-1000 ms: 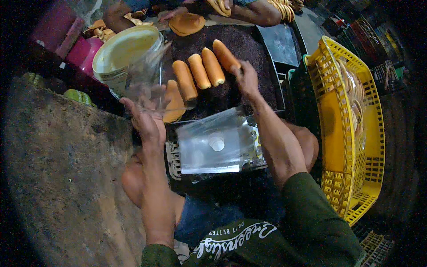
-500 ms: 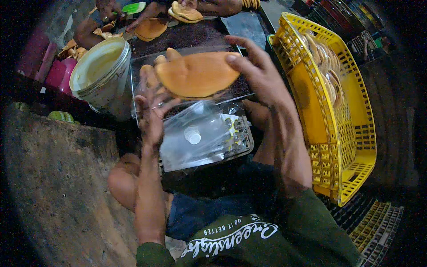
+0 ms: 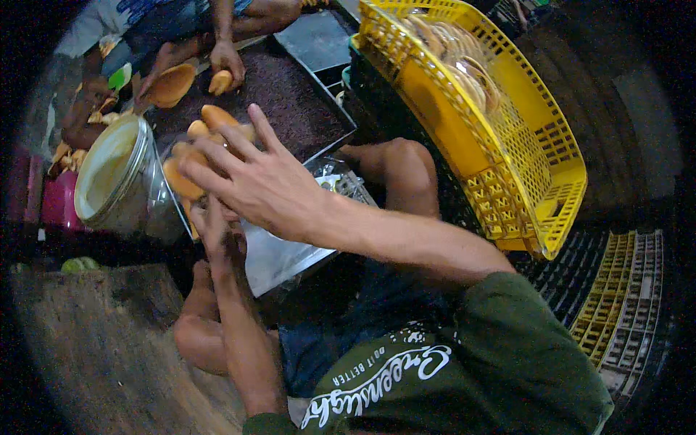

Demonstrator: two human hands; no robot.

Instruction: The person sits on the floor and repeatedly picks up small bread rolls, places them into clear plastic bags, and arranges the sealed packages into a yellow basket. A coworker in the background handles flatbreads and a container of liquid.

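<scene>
— Right hand [image 3: 254, 174]: is anything gripped by it?

— That cannot be told. Its fingers are spread and blurred, and part of what lies beneath them is hidden by the palm.

— And by the left hand [image 3: 220, 226]?

— It is placed just below the right one, partly covered by it. It is blurred too, so whether it is closed on anything cannot be told.

— Where is the bread seen?

— At the right fingertips. Several golden-brown, elongated bread rolls [image 3: 217, 116] are shown just beyond them, and a flattish, orange-brown bread piece [image 3: 178, 181] is partly hidden at their left.

— What is set around the grip?

— Beyond it, a wide, dark, metal-rimmed tray [image 3: 286, 94] is spread. Under the right wrist, on the body side, a flat, whitish sheet of shiny plastic [image 3: 279, 264] is laid. To the left, a round, off-white plastic bucket [image 3: 109, 170] is tilted.

— And farther out?

— Well to the right, flat bread in clear wrapping [image 3: 464, 61] is contained by a long, yellow, latticed plastic crate [image 3: 428, 98]. Beyond the grip, a small brown roll [image 3: 220, 83] is held by a co-worker [image 3: 227, 58].
</scene>
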